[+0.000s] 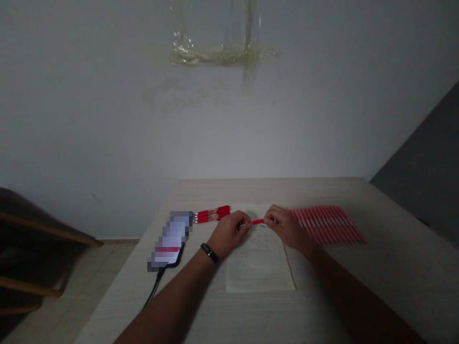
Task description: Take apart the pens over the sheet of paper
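The left hand (pixel 229 233) and right hand (pixel 283 227) pinch the two ends of a red pen (pixel 257 221) at the middle of the frame, over a paper sheet (pixel 260 263). More red pens (pixel 326 224) lie in a row on the table (pixel 401 253), right of the hands.

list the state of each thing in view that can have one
left hand: pinching one end of the red pen
right hand: pinching the other end of the red pen
red pen: held level above the paper
bunched red pens: lying together, metal tips toward the phone
fanned row of red pens: lying side by side
phone: flat, screen lit, display pixelated
cable: plugged into the phone, trailing over the table edge
sheet of paper: flat on the table
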`<state>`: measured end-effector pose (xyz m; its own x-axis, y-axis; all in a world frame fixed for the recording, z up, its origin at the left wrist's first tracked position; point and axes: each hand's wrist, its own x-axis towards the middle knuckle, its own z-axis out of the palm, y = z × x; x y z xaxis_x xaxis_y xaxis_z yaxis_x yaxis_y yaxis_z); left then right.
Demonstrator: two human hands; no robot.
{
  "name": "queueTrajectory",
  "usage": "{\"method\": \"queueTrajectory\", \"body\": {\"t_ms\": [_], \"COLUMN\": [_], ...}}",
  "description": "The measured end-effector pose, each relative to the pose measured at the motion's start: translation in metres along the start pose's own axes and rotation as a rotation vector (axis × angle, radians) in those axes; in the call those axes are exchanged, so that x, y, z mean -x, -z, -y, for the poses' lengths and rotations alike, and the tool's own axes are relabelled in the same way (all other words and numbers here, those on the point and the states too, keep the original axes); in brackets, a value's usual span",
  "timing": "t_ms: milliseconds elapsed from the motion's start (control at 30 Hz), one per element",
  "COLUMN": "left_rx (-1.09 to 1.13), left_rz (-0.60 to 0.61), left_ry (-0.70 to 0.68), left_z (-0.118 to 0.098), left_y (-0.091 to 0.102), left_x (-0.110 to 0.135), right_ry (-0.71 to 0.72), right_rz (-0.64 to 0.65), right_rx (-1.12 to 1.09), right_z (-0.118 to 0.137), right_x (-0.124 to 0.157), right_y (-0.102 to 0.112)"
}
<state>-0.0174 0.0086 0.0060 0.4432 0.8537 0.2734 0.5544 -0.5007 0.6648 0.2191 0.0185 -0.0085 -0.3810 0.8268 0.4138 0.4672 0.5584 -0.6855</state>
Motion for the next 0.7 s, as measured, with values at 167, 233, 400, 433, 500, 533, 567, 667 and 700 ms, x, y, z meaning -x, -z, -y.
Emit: {"method": "queueTrajectory", "body": {"t_ms": [167,233,400,433,500,533,567,667,700], "left_rx": [-0.021,-0.02,-0.02,-0.022,-0.023,-0.023,-0.02,-0.014,-0.013], "left_rz": [0.013,0.015,0.005,0.003,-0.002,-0.003,-0.003,0.0,0.003], "left_ry": [0.0,-0.001,-0.005,-0.004,-0.002,-0.001,0.0,0.001,0.002], "left_z": [-0.0005,-0.0012,-0.0012,-0.0009,-0.0003,0.0,0.0001,0.0,-0.0002], "left_y": [0.0008,0.0011,0.0006,0.0003,-0.0002,-0.0004,-0.0004,0.0002,0.0006], "left_x": [-0.0004,-0.0005,-0.0002,-0.0002,0.0,0.0,0.0,0.0,0.0], "right_ry": [-0.009,-0.013,-0.01,-0.006,0.004,0.007,0.007,0.001,-0.002], "right_rz": [0.012,0.006,0.014,0.015,0.014,0.011,0.008,0.0,-0.003], "right_rx": [-0.036,-0.03,-0.013,-0.01,-0.016,-0.022,-0.027,-0.033,-0.031], "right_z": [0.0014,0.0012,0.0009,0.0012,0.0019,0.0023,0.0026,0.0025,0.0022], "right_x": [0.0028,0.0034,0.0011,0.0006,0.0001,0.0002,0.0004,0.0014,0.0016], "right_y": [0.0005,0.0005,0.0,0.0,0.0001,0.0003,0.0004,0.0008,0.0008]}}
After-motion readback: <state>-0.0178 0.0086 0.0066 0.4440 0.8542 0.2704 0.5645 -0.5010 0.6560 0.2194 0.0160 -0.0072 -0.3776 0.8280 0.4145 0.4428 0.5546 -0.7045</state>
